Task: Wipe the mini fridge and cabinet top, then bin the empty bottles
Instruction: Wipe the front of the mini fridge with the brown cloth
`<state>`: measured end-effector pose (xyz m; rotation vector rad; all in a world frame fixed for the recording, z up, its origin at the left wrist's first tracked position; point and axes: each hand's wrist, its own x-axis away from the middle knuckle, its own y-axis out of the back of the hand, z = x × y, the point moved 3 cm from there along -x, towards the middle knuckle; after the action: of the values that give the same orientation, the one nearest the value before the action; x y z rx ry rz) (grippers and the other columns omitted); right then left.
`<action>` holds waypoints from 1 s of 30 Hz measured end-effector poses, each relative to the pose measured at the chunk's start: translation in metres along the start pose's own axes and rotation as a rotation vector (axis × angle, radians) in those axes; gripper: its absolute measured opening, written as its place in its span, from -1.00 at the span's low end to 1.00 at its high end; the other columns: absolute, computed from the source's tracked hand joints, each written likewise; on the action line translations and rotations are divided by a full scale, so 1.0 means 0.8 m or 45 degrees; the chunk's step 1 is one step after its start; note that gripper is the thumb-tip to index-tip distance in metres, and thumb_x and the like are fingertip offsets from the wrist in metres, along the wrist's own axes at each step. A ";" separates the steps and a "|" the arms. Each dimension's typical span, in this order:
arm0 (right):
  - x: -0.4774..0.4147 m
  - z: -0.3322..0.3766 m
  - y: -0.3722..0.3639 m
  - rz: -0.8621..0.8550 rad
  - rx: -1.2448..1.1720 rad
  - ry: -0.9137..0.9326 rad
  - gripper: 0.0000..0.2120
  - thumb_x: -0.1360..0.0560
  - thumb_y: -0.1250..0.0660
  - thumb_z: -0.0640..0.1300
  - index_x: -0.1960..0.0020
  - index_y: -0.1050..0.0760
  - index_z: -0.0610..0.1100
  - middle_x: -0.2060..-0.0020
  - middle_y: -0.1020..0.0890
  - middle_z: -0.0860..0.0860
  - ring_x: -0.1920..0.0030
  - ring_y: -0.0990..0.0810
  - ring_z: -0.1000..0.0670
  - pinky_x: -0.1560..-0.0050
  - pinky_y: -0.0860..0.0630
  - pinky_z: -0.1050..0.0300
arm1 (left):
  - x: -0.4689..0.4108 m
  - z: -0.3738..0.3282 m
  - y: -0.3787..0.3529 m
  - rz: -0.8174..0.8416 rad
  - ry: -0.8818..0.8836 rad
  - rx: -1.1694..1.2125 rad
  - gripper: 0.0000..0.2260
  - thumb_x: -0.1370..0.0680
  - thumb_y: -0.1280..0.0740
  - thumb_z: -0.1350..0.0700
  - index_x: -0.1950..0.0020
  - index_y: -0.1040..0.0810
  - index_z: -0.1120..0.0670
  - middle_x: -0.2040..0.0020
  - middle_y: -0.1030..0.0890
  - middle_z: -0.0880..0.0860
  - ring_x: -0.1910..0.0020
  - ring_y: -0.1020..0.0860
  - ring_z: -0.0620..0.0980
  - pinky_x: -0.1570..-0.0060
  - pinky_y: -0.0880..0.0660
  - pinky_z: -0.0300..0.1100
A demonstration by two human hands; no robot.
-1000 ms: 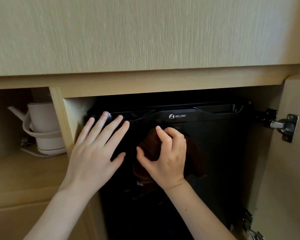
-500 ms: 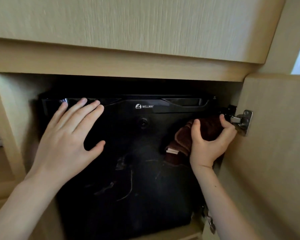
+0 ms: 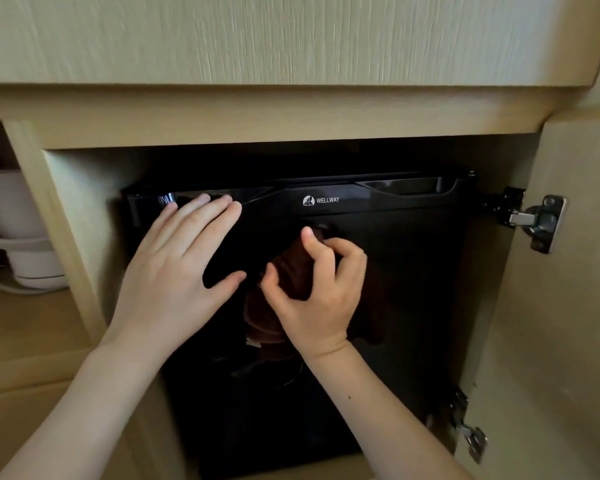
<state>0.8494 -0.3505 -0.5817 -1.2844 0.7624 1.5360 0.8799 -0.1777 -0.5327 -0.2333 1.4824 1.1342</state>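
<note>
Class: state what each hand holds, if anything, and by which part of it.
The right hand grips a bunched brown cloth by its upper folds. The left hand holds nothing, resting flat on the mini fridge.

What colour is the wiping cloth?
The crumpled fabric cloth is dark reddish-brown; head view shows it.

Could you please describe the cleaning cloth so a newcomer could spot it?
Find the black Wellway mini fridge inside the open wooden cabinet. Against its door, below the logo, the right hand grips a bunched cloth: the only soft, dark brown thing on that glossy black front.
</note>
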 end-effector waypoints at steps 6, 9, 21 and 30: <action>-0.028 -0.041 0.029 0.041 -0.054 0.048 -0.49 -0.34 -0.54 -0.02 -0.19 -0.52 -0.21 0.06 -0.50 -0.23 0.05 -0.53 -0.18 0.07 -0.55 -0.11 | 0.001 -0.002 0.001 -0.038 -0.005 0.008 -0.30 -0.44 -0.54 0.05 -0.53 -0.35 0.09 -0.50 -0.40 0.04 -0.51 -0.32 0.05 -0.55 -0.13 0.04; -0.048 -0.074 0.049 -0.051 0.004 -0.067 -0.51 -0.35 -0.52 -0.05 -0.14 -0.56 -0.35 0.07 -0.48 -0.26 0.05 -0.53 -0.21 0.02 -0.55 -0.04 | 0.001 -0.002 0.000 -0.042 0.003 0.026 -0.32 -0.46 -0.52 0.04 -0.53 -0.35 0.08 -0.50 -0.40 0.03 -0.51 -0.32 0.05 -0.55 -0.13 0.06; -0.050 -0.072 0.050 -0.412 -0.006 -0.553 -0.48 -0.37 -0.49 -0.02 -0.22 -0.51 -0.28 -0.02 -0.42 -0.09 -0.06 -0.49 -0.10 -0.09 -0.52 -0.02 | 0.006 0.000 0.004 -0.024 -0.021 0.014 -0.27 -0.45 -0.51 0.06 -0.56 -0.28 0.08 -0.55 -0.31 0.03 -0.57 -0.19 0.02 -0.58 -0.05 0.01; 0.057 0.006 -0.007 0.175 -0.012 0.314 -0.48 -0.37 -0.50 0.04 -0.23 -0.47 -0.13 0.01 -0.47 -0.13 0.06 -0.51 -0.14 0.09 -0.49 -0.04 | 0.035 0.010 0.017 -0.047 -0.131 -0.359 -0.35 -0.51 -0.45 -0.01 -0.53 -0.33 0.15 -0.56 -0.30 0.08 -0.55 -0.25 0.10 -0.57 0.02 0.09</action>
<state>0.8532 -0.3317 -0.6234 -1.4719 1.0198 1.5057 0.8678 -0.1528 -0.5483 -0.3893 1.2212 1.3048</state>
